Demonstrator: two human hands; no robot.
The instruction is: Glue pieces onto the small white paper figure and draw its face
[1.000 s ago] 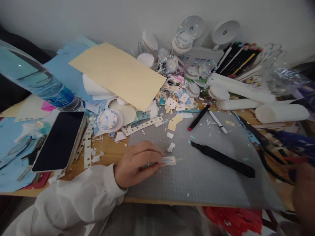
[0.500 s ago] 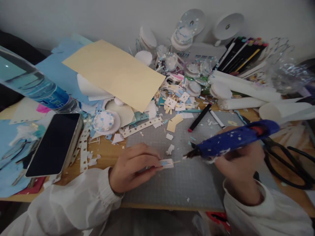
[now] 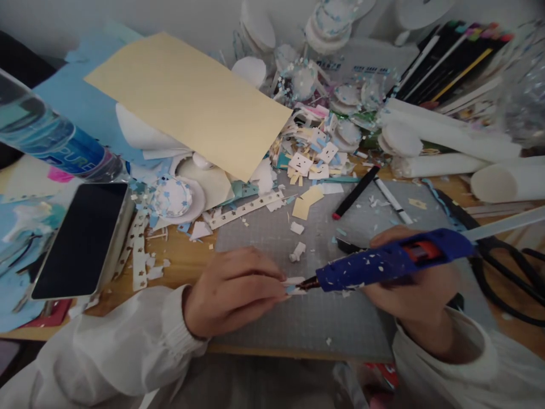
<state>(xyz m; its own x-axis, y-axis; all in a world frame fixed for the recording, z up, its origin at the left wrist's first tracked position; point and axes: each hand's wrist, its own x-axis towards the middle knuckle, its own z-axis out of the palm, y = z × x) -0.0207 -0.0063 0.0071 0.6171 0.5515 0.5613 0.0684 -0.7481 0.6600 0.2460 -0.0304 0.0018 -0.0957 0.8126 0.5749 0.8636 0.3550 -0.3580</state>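
Note:
My left hand (image 3: pixel 238 289) is closed in a pinch on a small white paper piece (image 3: pixel 293 282) with a bit of light blue on it, held just over the grey cutting mat (image 3: pixel 272 326). In my right hand (image 3: pixel 413 289) is a blue hot glue gun (image 3: pixel 370 264), gripped from below, with a translucent glue stick (image 3: pixel 506 224) sticking out of its back end. The gun's dark nozzle meets the right end of the paper piece; whether it touches or hovers I cannot tell. Beyond the hands lie a crumpled white scrap (image 3: pixel 297 251) and a cream paper strip (image 3: pixel 307 201).
A black marker (image 3: pixel 356 192) and a white pen (image 3: pixel 392 200) lie on the mat. Black scissors (image 3: pixel 511 284) rest at right. A phone (image 3: pixel 83 241) and a water bottle (image 3: pixel 55 139) are at left. Small paper figures (image 3: pixel 315 159) are heaped behind, beside a cream sheet (image 3: pixel 191 105).
My right hand has brought the glue gun left and down, so its nozzle is now at the paper piece. My left hand keeps its pinch. The view has shifted slightly.

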